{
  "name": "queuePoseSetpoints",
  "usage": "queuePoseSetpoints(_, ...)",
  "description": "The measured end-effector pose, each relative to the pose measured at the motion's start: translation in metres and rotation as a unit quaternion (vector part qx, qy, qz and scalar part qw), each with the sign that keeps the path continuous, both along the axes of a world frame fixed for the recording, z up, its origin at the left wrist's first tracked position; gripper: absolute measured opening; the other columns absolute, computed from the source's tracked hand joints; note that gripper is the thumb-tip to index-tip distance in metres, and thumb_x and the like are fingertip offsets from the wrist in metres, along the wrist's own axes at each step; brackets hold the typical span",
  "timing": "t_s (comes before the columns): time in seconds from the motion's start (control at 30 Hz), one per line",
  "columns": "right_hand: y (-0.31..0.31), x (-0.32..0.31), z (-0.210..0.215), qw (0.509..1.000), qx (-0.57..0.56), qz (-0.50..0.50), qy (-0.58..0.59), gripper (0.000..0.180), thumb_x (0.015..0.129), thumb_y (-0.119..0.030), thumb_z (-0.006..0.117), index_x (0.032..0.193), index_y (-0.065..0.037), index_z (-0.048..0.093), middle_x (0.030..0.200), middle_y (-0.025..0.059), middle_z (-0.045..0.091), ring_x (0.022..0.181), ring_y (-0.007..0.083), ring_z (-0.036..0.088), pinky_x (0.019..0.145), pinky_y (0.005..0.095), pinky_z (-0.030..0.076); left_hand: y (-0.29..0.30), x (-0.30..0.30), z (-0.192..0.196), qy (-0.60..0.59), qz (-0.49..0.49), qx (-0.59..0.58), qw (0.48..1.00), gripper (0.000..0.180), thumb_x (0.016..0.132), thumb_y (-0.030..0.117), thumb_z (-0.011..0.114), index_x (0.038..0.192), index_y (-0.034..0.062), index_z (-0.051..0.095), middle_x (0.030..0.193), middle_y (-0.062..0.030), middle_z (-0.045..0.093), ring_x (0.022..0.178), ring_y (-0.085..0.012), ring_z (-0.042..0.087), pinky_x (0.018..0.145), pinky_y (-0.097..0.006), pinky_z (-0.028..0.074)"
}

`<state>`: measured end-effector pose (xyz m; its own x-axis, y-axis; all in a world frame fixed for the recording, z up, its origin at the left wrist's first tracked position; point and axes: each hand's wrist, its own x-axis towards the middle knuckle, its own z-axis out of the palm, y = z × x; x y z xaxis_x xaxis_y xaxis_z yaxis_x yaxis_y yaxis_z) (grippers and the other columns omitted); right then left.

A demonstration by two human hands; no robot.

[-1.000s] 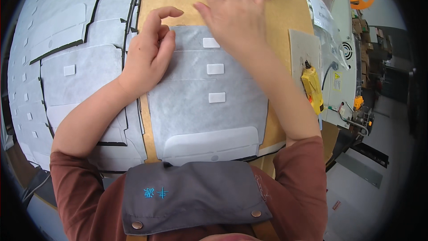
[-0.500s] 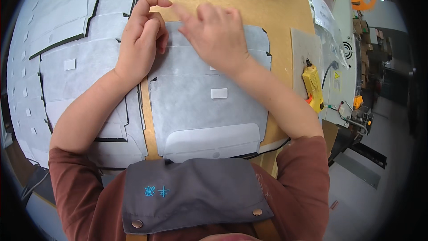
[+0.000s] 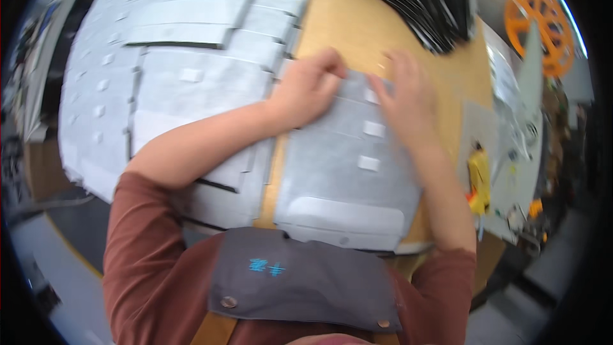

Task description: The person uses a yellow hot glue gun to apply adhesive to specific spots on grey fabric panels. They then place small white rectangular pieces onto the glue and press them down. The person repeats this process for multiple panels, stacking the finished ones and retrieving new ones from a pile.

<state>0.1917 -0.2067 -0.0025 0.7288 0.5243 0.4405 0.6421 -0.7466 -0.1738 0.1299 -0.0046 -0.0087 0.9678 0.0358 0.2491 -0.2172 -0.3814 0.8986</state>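
Across the tan worktop (image 3: 357, 19), a pale grey panel (image 3: 345, 176) lies flat in front of the person, beside other pale sheets (image 3: 191, 108) on the left. The left forearm (image 3: 207, 144) slants in over those sheets; the right forearm (image 3: 440, 198) rises steeply along the panel's right side. The left hand (image 3: 310, 89) is at the panel's upper left corner, fingers curled toward the thumb; I can't tell whether it grips anything. The right hand (image 3: 408, 99), blurred, has its fingers loosely apart, thumb near the topmost white tab (image 3: 371, 96).

Half a second ago the whole scene sat further left in view. The hands were closer together then, the right one hiding that top tab; now it has come over to the panel's right.
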Motion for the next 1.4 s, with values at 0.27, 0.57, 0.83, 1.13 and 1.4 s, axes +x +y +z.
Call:
queuePoseSetpoints(0.27,-0.013,0.002,0.046,0.956,-0.109,0.049,0.268,0.034,0.082,-0.032,0.076,0.094,-0.003,0.063,0.094,0.0111,0.062,0.088,0.0264,0.061,0.081,0.0381,0.047,0.020,-0.016,0.031,0.058,0.010,0.072,0.996,0.041,0.094,0.023,0.065,0.127,0.0033,0.050,0.114,-0.0150,0.069,0.075,-0.0243,0.066,0.071,-0.034,0.052)
queuePoseSetpoints(0.57,-0.070,0.007,0.076,0.934,0.078,0.148,0.314,0.021,0.086,-0.018,0.073,0.095,0.000,0.067,0.093,0.0098,0.063,0.085,0.0206,0.060,0.077,0.0309,0.047,0.039,-0.094,0.057,0.373,-0.105,-0.071,0.919,0.045,0.098,0.035,0.062,0.123,-0.0023,0.060,0.091,-0.0087,0.066,0.075,-0.0144,0.059,0.066,-0.029,0.049)
queuePoseSetpoints(0.83,-0.100,0.014,0.052,0.868,0.098,-0.121,0.472,0.049,0.084,-0.034,0.075,0.119,-0.001,0.065,0.106,0.0113,0.069,0.095,0.0183,0.064,0.082,0.0332,0.050,0.006,-0.112,0.035,0.396,-0.100,0.060,0.911,0.030,0.097,0.022,0.066,0.114,-0.0029,0.065,0.088,-0.0033,0.069,0.075,-0.0058,0.058,0.069,-0.024,0.050)
queuePoseSetpoints(1.13,-0.128,-0.081,0.023,0.839,0.252,-0.165,0.453,0.072,0.087,-0.017,0.072,0.148,0.000,0.036,0.115,0.0173,0.067,0.100,0.0172,0.065,0.084,0.0290,0.051,0.014,-0.122,0.039,0.327,-0.063,0.037,0.942,0.033,0.093,0.026,0.067,0.080,-0.0017,0.054,0.063,-0.0038,0.049,0.061,-0.0118,0.043,0.056,-0.032,0.040)
queuePoseSetpoints(1.4,-0.033,-0.109,0.061,0.927,0.229,-0.015,0.297,0.051,0.086,-0.004,0.065,0.137,-0.009,0.058,0.072,-0.0018,0.037,0.062,0.0090,0.032,0.057,0.0254,0.035,0.100,-0.119,0.071,0.235,0.056,-0.032,0.970,0.041,0.095,0.018,0.064,0.132,0.0006,0.059,0.075,-0.0011,0.063,0.060,-0.0052,0.051,0.053,-0.023,0.042)
